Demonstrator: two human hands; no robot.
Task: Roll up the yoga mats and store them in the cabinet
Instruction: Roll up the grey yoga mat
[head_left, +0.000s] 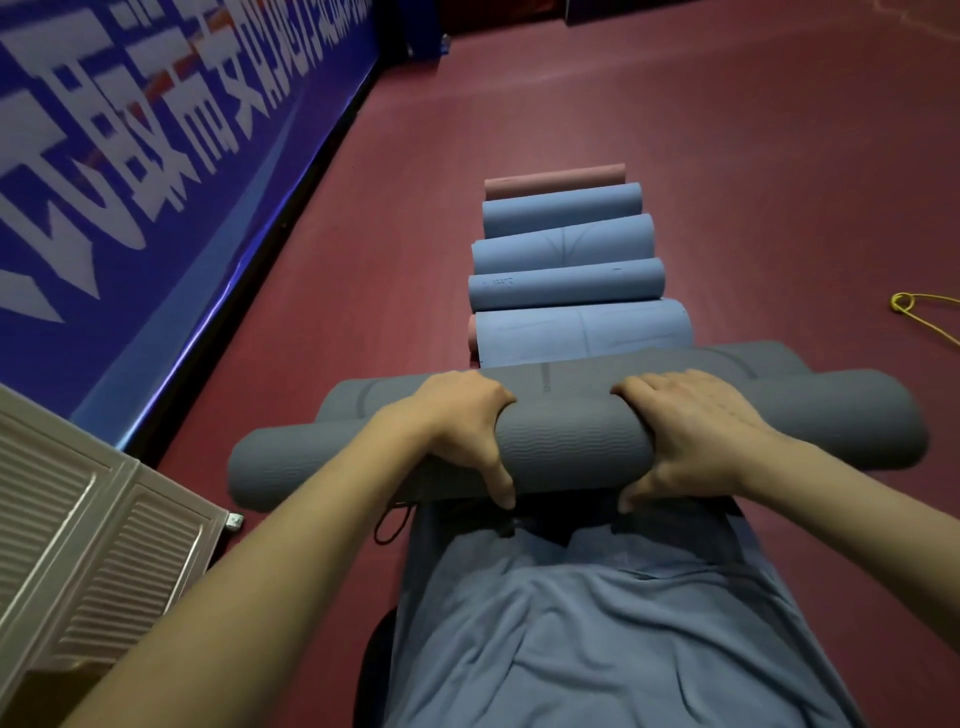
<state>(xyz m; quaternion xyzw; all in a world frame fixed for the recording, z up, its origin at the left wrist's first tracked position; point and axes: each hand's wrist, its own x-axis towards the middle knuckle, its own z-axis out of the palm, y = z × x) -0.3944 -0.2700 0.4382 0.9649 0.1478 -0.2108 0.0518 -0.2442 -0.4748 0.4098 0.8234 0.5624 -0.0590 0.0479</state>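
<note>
Grey rolled mat (571, 441) sits crosswise in front of the person, gripped by both hands: left hand (462, 421) and right hand (691, 426) wrap it w/ fingers curled over the top, thumbs underneath. A 2nd grey roll (727, 364) lies just behind, touching it. Beyond, a row of blue rolled mats (566, 286) on the red floor (753, 182), pink roll (556, 181) at the far end. Blue banner (156, 156) at left; louvred panel (78, 530) lower left, possibly the cabinet.

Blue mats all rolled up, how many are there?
4, lined up on the red floor: nearest roll, next, third, farthest. More may hide behind.
</note>
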